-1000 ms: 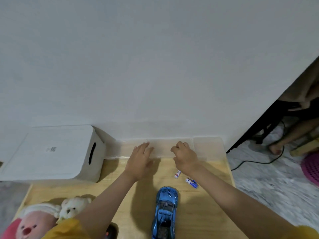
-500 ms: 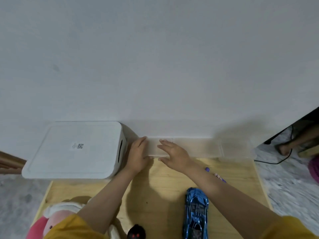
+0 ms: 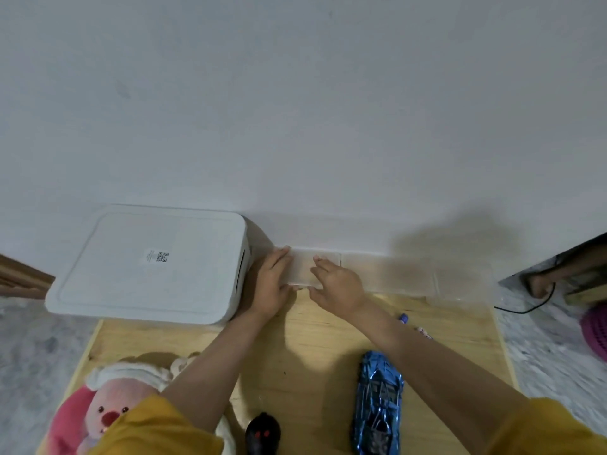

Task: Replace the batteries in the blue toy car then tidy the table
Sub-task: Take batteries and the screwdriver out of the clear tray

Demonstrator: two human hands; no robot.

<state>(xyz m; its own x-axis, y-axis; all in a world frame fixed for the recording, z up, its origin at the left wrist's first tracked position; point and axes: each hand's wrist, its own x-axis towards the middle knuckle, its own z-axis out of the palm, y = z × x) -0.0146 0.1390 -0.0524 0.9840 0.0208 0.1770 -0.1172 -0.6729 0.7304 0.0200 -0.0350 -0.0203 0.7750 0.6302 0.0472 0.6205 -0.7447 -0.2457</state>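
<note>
The blue toy car (image 3: pixel 377 402) lies on the wooden table (image 3: pixel 315 349) near the front edge, under my right forearm. Two small batteries (image 3: pixel 403 318) (image 3: pixel 423 331) rest on the table just right of that forearm. My left hand (image 3: pixel 274 280) presses its straight fingers against the left side of a small clear plastic container (image 3: pixel 303 274) by the wall. My right hand (image 3: pixel 338 284) lies on the same container, fingers spread over its top and thumb at its front lower edge.
A white lidded box (image 3: pixel 151 264) stands at the back left, touching the wall. More clear containers (image 3: pixel 394 274) (image 3: pixel 460 284) line the wall to the right. Plush toys (image 3: pixel 121 399) and a black remote (image 3: pixel 262 433) sit at the front left.
Both hands have slid left along the row of clear containers to the leftmost one beside the white box. The view has turned left with them.
</note>
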